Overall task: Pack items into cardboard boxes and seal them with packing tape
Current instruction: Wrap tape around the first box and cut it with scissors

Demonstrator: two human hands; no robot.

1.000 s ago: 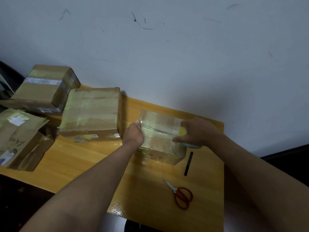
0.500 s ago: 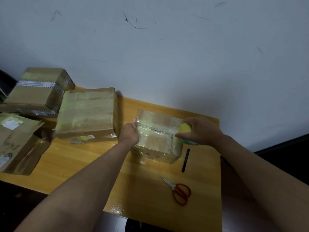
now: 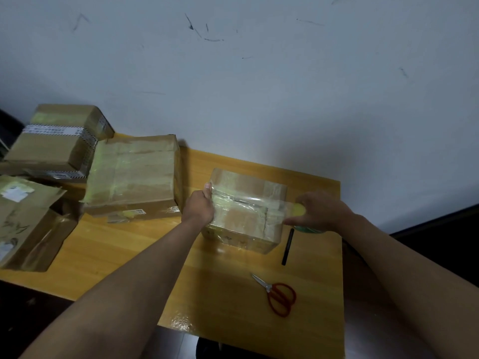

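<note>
A small cardboard box [image 3: 246, 216] sits on the yellow wooden table [image 3: 134, 257], closed and wrapped in clear tape. My left hand [image 3: 199, 207] is at the box's left edge, thumb up, pinching the free end of the tape against it. My right hand [image 3: 320, 211] grips the packing tape roll [image 3: 298, 211] just past the box's right edge. A clear strip of tape [image 3: 248, 200] stretches across the box top between both hands.
Red-handled scissors [image 3: 278, 294] lie near the table's front edge. A black pen [image 3: 287, 246] lies right of the box. A larger taped box [image 3: 134, 177] stands to the left, with two more boxes [image 3: 59, 141] and an open one [image 3: 26, 221] beyond. A white wall stands behind.
My right hand has drawn the tape roll rightward, from over the box top to past its right edge, lengthening the strip. My left hand has stayed at the left edge.
</note>
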